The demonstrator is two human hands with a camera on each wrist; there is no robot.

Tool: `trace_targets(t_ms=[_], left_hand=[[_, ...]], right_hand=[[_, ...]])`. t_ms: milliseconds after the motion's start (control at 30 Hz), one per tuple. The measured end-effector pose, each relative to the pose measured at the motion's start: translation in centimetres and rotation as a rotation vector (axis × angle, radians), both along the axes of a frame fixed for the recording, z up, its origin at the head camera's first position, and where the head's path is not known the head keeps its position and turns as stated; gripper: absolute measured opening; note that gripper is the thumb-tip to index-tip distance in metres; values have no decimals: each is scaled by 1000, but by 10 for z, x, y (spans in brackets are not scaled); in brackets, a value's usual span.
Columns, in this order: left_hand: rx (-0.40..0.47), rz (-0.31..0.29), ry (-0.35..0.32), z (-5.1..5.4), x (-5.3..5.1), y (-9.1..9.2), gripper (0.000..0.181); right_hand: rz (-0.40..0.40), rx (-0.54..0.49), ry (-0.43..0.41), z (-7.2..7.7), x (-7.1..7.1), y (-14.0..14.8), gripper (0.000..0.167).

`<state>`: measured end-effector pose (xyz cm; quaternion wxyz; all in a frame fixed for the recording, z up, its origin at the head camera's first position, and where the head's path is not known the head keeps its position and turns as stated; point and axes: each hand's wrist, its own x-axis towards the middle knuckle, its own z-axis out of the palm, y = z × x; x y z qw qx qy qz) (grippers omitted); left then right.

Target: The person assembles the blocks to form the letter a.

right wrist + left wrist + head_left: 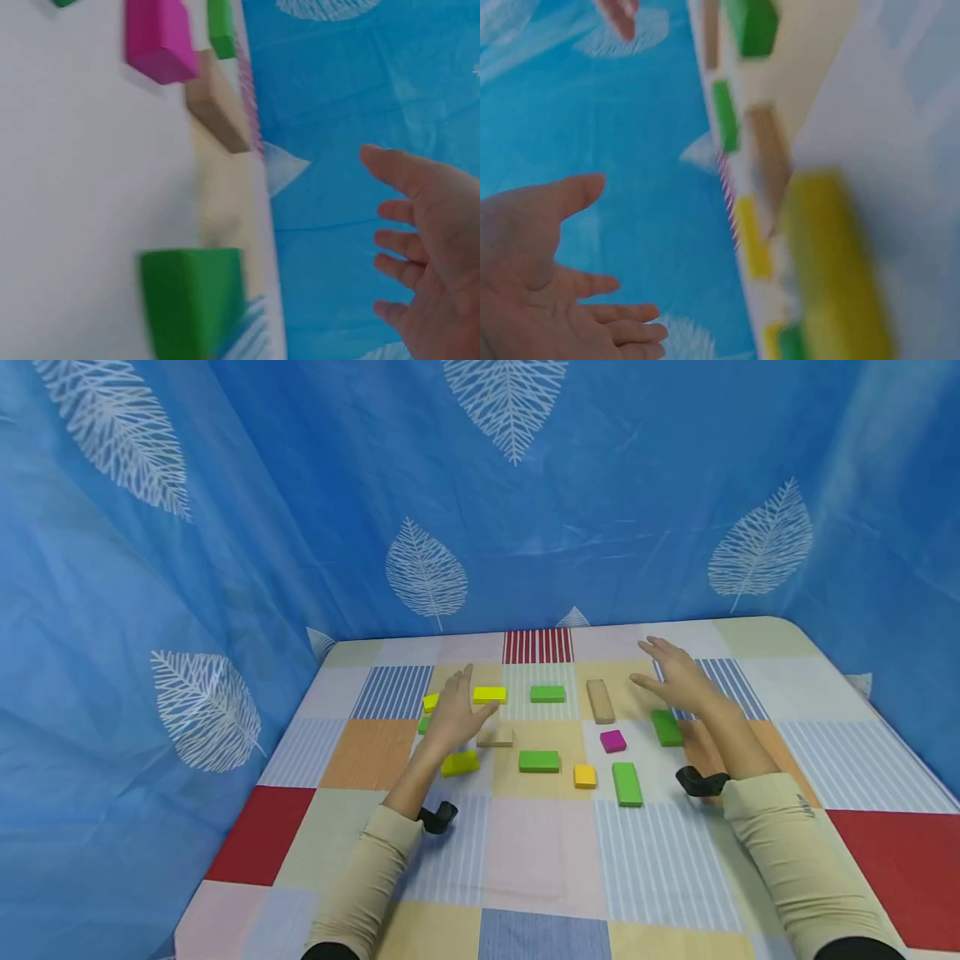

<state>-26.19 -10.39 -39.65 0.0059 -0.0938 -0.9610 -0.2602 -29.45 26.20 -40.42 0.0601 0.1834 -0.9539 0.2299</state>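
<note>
My left hand [453, 718] hovers over the left side of a scatter of coloured blocks, fingers extended and thumb apart, holding nothing. Near it lie a yellow block [460, 764], a second yellow block [490, 695] and a wooden block [495, 738]; a yellow and a green one are partly hidden behind it. My right hand [678, 681] is raised at the right, fingers spread and holding nothing. Below it sits a green block [667, 727], with a wooden block [600, 702] to its left. In the right wrist view the magenta block [159, 41] shows beyond the green one.
Between the hands are green blocks [539, 762] and an orange-yellow block [585, 777]; another green block [627, 784] lies nearer me. A patchwork cloth [543, 843] covers the table. Blue curtains [600, 510] with white leaves hang behind and at both sides.
</note>
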Motion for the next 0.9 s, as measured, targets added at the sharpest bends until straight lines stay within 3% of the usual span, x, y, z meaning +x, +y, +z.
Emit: trace_targets(t_ms=[167,367,533,733,900], left_hand=[[78,-47,27,-18,8,34,76],[132,-117,81,-31,21,81,65],[203,-170,85,-40,29,114,58],[263,-236,96,-56,32,138,53],[246,-267,145,-69,32,146,51]], right_hand=[[13,-122,-42,-15,-2,-10,64],[13,-219,-84,-28,-1,-25,60],[5,-278,-94,-36,-4,-32,59],[-28,-318,-151,-48,-6,-35,60],[-21,-314,-183,-56,-7,-38,64]])
